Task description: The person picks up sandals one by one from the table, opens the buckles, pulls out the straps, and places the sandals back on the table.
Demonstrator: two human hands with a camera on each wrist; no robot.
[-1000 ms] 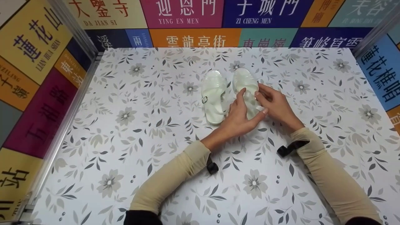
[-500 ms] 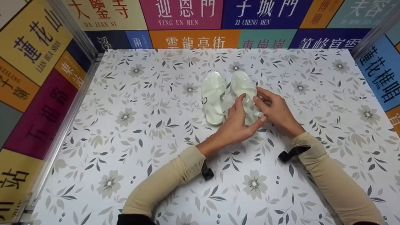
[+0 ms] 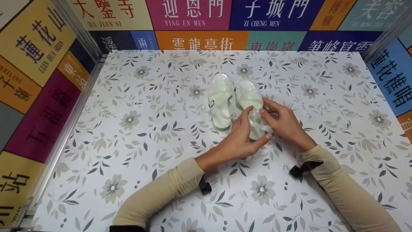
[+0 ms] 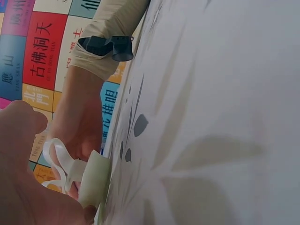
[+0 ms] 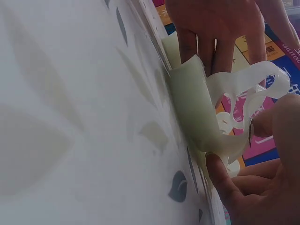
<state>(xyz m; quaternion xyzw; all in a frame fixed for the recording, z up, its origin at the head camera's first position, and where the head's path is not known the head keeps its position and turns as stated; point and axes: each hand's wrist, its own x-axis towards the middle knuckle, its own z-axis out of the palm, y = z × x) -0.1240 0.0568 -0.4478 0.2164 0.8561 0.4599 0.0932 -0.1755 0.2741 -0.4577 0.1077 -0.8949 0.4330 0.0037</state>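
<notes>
Two pale green-white jelly sandals lie side by side, toes toward the back wall. In the head view my hands are at the nearer right sandal; the left sandal, with a metal buckle on its side, is untouched. My right hand pinches the right sandal's outer side, thumb on the strap and a finger low by the sole. Along the inner side my left hand lays straight fingers, its thumb held apart near the heel. The right wrist view shows the heel and a loose-looking clear ankle strap.
A white table with a grey floral print spreads under everything. Panels with colourful lettering stand along its back and both sides. Small black cameras are strapped at both wrists, such as the right wrist camera.
Both hands have drawn the right sandal toward the person and slightly left, so its toe now sits nearer than the other's. The left sandal has stayed put.
</notes>
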